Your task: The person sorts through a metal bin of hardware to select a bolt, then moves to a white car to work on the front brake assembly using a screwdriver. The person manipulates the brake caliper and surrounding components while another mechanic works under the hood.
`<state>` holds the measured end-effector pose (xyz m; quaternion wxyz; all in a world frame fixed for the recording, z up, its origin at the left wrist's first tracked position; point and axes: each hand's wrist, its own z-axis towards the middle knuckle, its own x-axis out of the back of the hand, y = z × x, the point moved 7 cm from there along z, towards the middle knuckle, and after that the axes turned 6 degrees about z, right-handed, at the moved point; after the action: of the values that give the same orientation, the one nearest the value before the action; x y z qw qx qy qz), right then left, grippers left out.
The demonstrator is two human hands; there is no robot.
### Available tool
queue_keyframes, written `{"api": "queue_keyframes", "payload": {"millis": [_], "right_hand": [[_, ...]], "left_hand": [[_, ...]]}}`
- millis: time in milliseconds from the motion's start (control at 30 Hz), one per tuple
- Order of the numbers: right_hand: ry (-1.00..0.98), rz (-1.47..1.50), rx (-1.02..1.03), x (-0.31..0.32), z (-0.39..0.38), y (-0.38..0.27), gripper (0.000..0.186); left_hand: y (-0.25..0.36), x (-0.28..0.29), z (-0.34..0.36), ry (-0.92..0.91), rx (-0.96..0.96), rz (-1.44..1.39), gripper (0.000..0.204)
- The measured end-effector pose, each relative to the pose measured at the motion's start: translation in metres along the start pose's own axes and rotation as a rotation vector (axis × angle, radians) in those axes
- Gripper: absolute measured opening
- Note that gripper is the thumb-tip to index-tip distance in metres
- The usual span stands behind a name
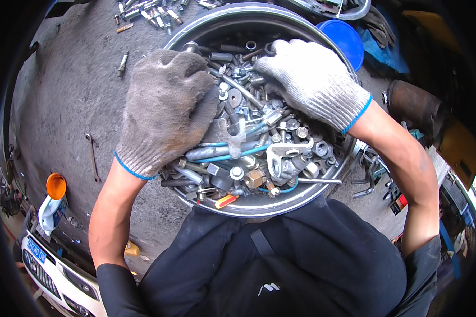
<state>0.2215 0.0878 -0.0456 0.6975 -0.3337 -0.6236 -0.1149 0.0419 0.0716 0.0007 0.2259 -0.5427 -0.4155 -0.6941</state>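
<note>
A round metal basin (259,210) holds a jumble of bolts, nuts, washers (234,97) and fittings, with a pale bracket (285,153) and thin blue tubing (240,154) among them. My left hand (166,105), in a dirty grey glove, is closed over the pile's left side, above a thick threaded rod (211,154). My right hand (314,82), in a whiter glove with blue cuff, has its fingers curled into the upper right of the pile. Both hands' fingertips are hidden, and I cannot make out what they hold.
Loose bolts (158,17) and a wrench (92,157) lie on the grey floor (79,95). An orange funnel (56,185) and white car front (58,280) sit lower left. A blue lid (341,45), rusty cylinder (412,105) and assorted tools (365,179) are at right.
</note>
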Motion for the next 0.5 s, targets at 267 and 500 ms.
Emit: {"api": "queue_keyframes", "payload": {"millis": [267, 500], "right_hand": [[0.071, -0.064, -0.116, 0.016, -0.001, 0.007, 0.020], [-0.211, 0.221, -0.253, 0.042, -0.013, 0.016, 0.018]], "left_hand": [[0.001, 0.000, 0.000, -0.030, 0.015, 0.014, 0.013], [0.001, 0.000, -0.001, -0.004, 0.006, 0.027, 0.012]]}}
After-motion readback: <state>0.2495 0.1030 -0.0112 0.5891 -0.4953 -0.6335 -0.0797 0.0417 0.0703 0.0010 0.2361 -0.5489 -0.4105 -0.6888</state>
